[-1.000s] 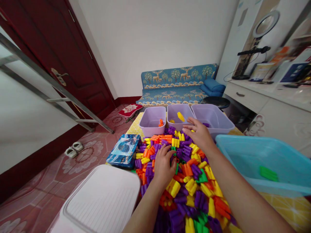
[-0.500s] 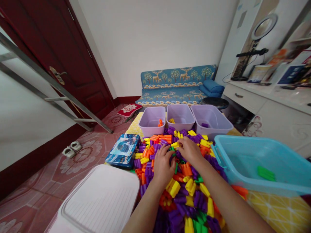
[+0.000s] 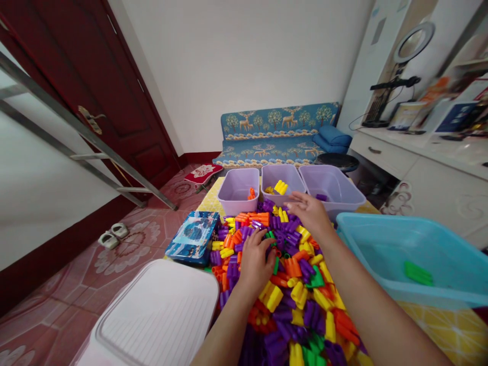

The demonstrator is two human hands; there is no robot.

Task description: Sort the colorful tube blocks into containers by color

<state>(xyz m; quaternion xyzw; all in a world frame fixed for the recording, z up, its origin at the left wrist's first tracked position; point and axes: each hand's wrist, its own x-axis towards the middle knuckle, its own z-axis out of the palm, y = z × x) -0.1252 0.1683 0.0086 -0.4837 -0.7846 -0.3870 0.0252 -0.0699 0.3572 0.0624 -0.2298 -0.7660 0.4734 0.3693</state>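
Observation:
My left hand (image 3: 257,258) rests on a pile of plastic building blocks (image 3: 290,279) in purple, yellow, orange and green; its fingers are spread and no block shows in its grasp. My right hand (image 3: 310,212) is held over the far part of the pile, close to the front wall of the middle lilac bin (image 3: 293,173), fingers apart and holding nothing. A yellow block (image 3: 281,187) is inside that bin, apart from the fingertips. Behind it a smaller yellow piece (image 3: 269,190) lies on the bin's floor.
The left lilac bin (image 3: 238,175) holds an orange block, the right lilac bin (image 3: 331,180) a purple one. A blue tub (image 3: 450,234) with a green block stands at right. A blue tin (image 3: 193,236) and a white lidded box (image 3: 160,315) are at left.
My right hand has moved away from the pile toward the middle bin and opened, letting go of a yellow block that is now in that bin. My left hand has stayed in place.

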